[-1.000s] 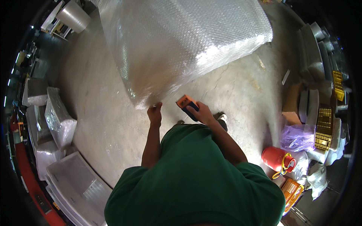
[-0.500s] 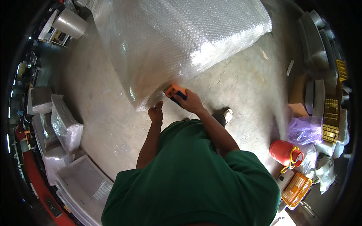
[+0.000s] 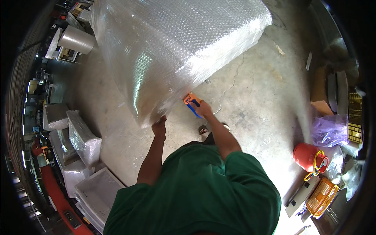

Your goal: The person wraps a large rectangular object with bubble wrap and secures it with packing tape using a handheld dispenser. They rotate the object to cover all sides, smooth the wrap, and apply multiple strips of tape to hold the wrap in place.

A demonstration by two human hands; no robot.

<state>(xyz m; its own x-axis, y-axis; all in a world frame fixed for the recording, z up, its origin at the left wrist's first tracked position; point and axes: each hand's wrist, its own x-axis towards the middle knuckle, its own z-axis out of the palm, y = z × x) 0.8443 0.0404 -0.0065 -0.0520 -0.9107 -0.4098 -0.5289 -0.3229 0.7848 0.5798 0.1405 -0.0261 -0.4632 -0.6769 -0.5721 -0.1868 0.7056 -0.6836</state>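
A large bulky item covered in clear bubble wrap [image 3: 164, 47] fills the far middle. My left hand [image 3: 159, 127] is closed on the loose lower edge of the wrap near its front corner, the fingers pinched together. In my right hand [image 3: 203, 109] is an orange staple gun [image 3: 191, 100] with a blue handle, my fingers wrapped round it. Its front end is by the wrap's lower edge; whether it touches cannot be made out. What lies under the wrap is blurred by the plastic.
Plastic-wrapped cushions [image 3: 84, 139] and pale flat panels [image 3: 100, 192] stand at left, a bubble wrap roll [image 3: 76, 40] at far left. On the right are a red gas cylinder [image 3: 307, 156], an orange basket [image 3: 322, 197], purple plastic [image 3: 330, 130] and a cardboard box [image 3: 322, 90].
The staple gun has moved right and slightly nearer to me, turning so its blue handle shows. My left hand has come nearer with the wrap's edge. The whole view has shifted somewhat.
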